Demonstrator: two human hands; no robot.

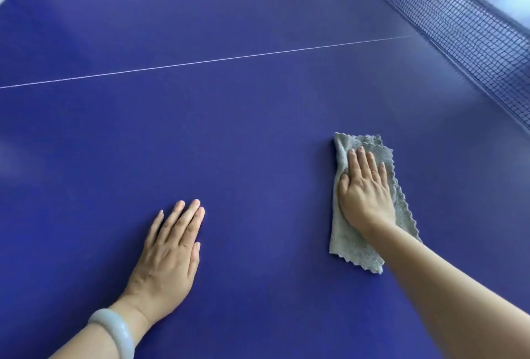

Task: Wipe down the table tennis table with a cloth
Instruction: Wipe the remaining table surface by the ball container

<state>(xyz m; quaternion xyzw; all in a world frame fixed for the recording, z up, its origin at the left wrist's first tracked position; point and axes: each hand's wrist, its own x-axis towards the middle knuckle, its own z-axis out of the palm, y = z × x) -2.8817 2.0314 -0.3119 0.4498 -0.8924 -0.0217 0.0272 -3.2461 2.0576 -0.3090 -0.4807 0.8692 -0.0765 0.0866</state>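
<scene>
cloth (370,247): grey, folded, flat on blue table (229,117), near net (464,29)
right hand (364,189): fingers straight, pressing cloth, likely for wiping pressure
left hand (169,255): flat, holding nothing, probably bracing

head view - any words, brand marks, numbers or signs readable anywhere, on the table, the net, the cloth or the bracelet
None: no text, logo or number shows anywhere in this view.
Table: plain blue top with only a thin white line and a white edge band, no print.
Net: dark mesh, no label visible.
Cloth: plain grey under the right hand, no tag showing.
Bracelet on the left hand's wrist: smooth and pale, unmarked.
</scene>
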